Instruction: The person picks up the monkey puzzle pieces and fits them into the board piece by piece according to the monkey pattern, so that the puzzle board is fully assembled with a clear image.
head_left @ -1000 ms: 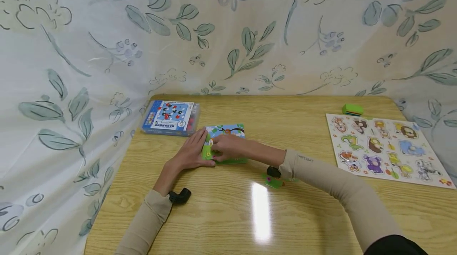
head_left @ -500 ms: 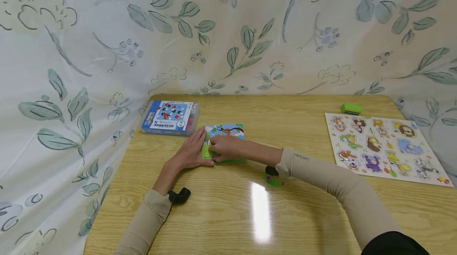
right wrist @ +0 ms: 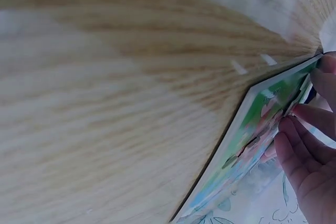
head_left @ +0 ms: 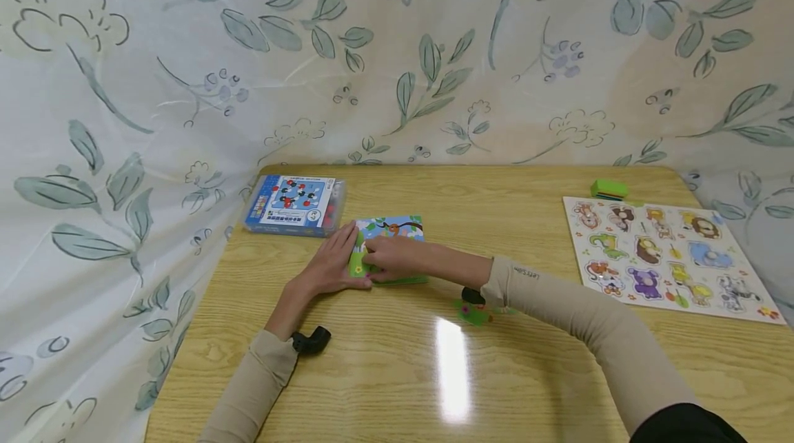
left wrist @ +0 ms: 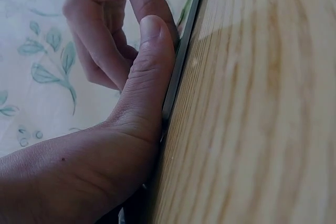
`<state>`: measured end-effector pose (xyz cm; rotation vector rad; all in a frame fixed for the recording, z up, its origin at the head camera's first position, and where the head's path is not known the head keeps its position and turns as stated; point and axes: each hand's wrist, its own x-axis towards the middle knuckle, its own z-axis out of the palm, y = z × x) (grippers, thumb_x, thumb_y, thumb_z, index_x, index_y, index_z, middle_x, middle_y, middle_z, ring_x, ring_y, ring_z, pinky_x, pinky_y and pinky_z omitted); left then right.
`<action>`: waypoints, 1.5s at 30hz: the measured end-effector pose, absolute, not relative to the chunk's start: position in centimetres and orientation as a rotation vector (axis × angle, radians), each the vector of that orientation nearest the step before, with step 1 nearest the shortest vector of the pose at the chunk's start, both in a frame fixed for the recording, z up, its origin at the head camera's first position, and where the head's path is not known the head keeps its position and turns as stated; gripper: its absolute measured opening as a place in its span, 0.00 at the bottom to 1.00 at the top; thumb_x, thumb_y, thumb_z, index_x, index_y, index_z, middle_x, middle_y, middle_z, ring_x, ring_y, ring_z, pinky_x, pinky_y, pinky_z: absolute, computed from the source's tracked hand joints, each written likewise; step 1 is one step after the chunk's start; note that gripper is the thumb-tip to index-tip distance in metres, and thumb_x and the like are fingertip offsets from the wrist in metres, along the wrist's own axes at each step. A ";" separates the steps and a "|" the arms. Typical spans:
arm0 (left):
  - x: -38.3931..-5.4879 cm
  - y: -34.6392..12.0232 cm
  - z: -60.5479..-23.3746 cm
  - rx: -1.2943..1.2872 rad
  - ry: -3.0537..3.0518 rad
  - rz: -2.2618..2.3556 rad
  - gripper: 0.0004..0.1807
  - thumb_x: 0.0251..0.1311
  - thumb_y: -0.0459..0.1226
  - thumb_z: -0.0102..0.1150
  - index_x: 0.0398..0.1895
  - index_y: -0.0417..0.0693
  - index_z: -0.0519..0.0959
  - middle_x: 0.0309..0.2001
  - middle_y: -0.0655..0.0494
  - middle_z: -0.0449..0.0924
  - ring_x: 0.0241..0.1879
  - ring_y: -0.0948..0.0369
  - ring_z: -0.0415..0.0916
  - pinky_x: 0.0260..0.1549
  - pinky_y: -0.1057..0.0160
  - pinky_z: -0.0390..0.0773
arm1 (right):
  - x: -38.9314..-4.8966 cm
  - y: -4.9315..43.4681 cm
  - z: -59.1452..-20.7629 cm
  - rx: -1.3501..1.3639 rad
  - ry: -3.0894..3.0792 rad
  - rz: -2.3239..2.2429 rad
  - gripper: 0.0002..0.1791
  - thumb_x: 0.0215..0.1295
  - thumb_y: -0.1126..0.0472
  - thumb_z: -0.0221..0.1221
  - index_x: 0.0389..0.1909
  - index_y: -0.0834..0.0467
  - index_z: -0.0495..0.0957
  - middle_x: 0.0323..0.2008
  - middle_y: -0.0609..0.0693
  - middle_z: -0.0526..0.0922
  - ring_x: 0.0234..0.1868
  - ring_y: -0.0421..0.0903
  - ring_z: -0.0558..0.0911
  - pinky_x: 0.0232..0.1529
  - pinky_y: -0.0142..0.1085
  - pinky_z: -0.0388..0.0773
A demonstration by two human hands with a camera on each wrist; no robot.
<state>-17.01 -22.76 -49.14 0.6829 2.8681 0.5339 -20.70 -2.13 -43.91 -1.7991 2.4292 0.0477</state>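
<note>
A small picture puzzle board, green and blue with a branch printed on it, lies on the wooden table. My left hand lies flat over its left side, fingers straight. In the left wrist view the left thumb runs along the board's near edge. My right hand is over the middle of the board, its fingers curled. Seen from the right wrist, thumb and fingertips come together right at the board's surface, at the edge of a thin puzzle piece; the fingers hide most of it.
A green puzzle piece lies below the right wrist, partly covered by the sleeve and black wrist camera. A blue boxed set stands at the back left. An animal sticker-like board and a green block are on the right.
Both hands stay in nearly the same place on the board. The whole head view has shifted very slightly.
</note>
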 end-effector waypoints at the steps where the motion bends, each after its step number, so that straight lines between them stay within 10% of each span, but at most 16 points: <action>1: -17.0 -22.7 -49.1 0.683 2.868 0.536 0.65 0.49 0.65 0.65 0.77 0.38 0.41 0.79 0.44 0.37 0.78 0.47 0.38 0.73 0.41 0.50 | -20.7 -2.1 -43.9 -1.800 2.425 0.047 0.16 0.70 0.47 0.56 0.43 0.54 0.82 0.39 0.49 0.78 0.35 0.40 0.74 0.31 0.26 0.69; 21: -17.1 -22.5 -49.4 0.637 2.865 0.521 0.66 0.49 0.67 0.63 0.78 0.40 0.40 0.79 0.46 0.36 0.78 0.49 0.37 0.74 0.44 0.48 | -21.0 1.1 -44.4 -1.862 2.481 -0.138 0.15 0.68 0.54 0.59 0.51 0.56 0.80 0.42 0.51 0.77 0.34 0.41 0.74 0.33 0.28 0.72; 32: -17.4 -22.7 -49.7 0.629 2.881 0.552 0.66 0.47 0.70 0.61 0.79 0.45 0.40 0.79 0.46 0.37 0.78 0.48 0.39 0.73 0.42 0.50 | -16.8 12.7 -44.1 -1.370 2.553 -0.373 0.34 0.66 0.44 0.59 0.68 0.58 0.68 0.58 0.56 0.74 0.56 0.51 0.76 0.48 0.43 0.78; 45: -17.3 -22.8 -49.7 0.662 2.875 0.573 0.62 0.48 0.67 0.63 0.79 0.52 0.43 0.79 0.46 0.35 0.78 0.46 0.38 0.71 0.38 0.50 | -13.0 16.8 -44.8 -1.393 2.684 -0.346 0.41 0.55 0.38 0.65 0.65 0.57 0.72 0.52 0.53 0.78 0.47 0.45 0.78 0.43 0.39 0.79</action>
